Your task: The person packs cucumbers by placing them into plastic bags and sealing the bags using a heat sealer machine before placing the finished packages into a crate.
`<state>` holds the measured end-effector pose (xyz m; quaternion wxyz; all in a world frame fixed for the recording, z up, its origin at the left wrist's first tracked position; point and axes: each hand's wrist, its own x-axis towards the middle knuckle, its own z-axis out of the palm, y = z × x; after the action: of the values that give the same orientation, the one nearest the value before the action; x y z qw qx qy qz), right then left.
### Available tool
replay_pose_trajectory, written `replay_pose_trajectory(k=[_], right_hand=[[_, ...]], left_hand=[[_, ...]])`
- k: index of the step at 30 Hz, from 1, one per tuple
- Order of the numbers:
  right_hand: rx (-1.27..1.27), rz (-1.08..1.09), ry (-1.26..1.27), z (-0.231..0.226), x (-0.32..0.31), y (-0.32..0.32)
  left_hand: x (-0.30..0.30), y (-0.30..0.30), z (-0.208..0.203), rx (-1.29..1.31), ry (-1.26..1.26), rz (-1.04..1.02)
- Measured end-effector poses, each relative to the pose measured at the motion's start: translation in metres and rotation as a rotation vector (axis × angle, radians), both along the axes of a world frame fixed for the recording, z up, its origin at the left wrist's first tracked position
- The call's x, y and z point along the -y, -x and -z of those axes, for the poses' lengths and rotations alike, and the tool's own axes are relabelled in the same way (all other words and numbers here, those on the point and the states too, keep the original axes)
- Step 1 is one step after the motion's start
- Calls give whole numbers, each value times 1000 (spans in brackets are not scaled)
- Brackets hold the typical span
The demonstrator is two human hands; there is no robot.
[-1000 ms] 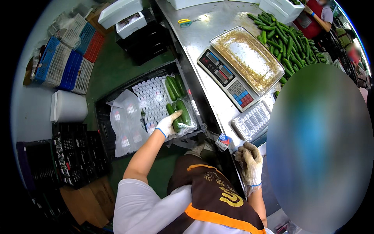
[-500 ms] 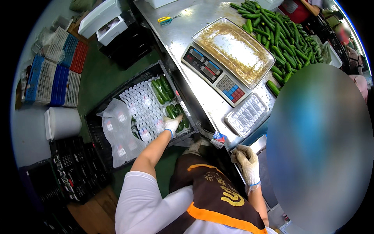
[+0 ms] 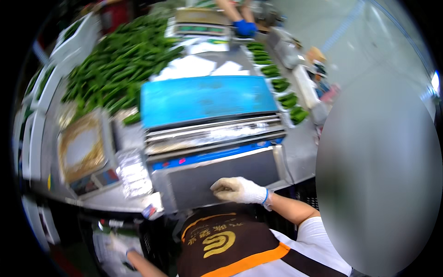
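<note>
Now the view has swung from the low crate of packed cucumbers up to a blue-topped film-wrapping machine (image 3: 207, 134). Its grey metal front plate (image 3: 221, 177) lies under the right hand (image 3: 240, 190), white-gloved, fingers curled loosely, holding nothing. Far below them, the left hand (image 3: 116, 243) has left the crate; blur hides its fingers' state.

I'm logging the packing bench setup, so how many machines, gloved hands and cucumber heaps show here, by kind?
Blue-topped wrapping machine: 1
Weighing scale: 1
The person's white-gloved hands, right hand and left hand: 2
Co-worker's blue-gloved hand: 1
Loose cucumber heap: 1
Total: 6
</note>
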<state>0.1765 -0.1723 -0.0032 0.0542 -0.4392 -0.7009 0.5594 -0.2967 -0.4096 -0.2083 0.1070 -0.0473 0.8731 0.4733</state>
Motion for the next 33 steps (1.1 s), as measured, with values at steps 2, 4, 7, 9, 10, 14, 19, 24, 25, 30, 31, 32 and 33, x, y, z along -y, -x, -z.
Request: replay_pose_trajectory(k=[2,4,7,9,10,14,19,24,25,30,31,32,33], right_hand=[[3,134,-76,-4,-13,-63],[52,280,-314,-13,-29,-135],[74,611,-354,-1,-57,-251],[241,709,-455,5,-81,-316],[361,726,-523,16,-97,-342],[863,280,-721,46,-161,-399],[1019,-47,-854,81,-219,-408],[980,-68,-840,87,-223,-404],[978,-71,-845,90,-219,-407],[916,-125,-786,77,-175,-392],[904,-124,-774,74,-160,-385],[888,-122,-775,75,-148,-381],[871,-119,-774,76,-136,-378]], left_hand=[[-19,-3,-33,-337,145,-120],[-47,-10,-48,-544,-37,-41],[-133,-97,-130,-567,-303,203],[-174,-147,-144,-569,-462,346],[-185,-165,-150,-523,-554,448],[-226,-278,-196,-397,-581,697],[-250,-384,-217,-222,-656,1079],[-259,-475,-216,-161,-629,1486],[-262,-493,-217,-114,-644,1562],[-282,-560,-202,5,-518,1902],[-286,-572,-197,114,-443,1937],[-291,-586,-181,259,-375,1913],[-296,-601,-163,402,-304,1882]])
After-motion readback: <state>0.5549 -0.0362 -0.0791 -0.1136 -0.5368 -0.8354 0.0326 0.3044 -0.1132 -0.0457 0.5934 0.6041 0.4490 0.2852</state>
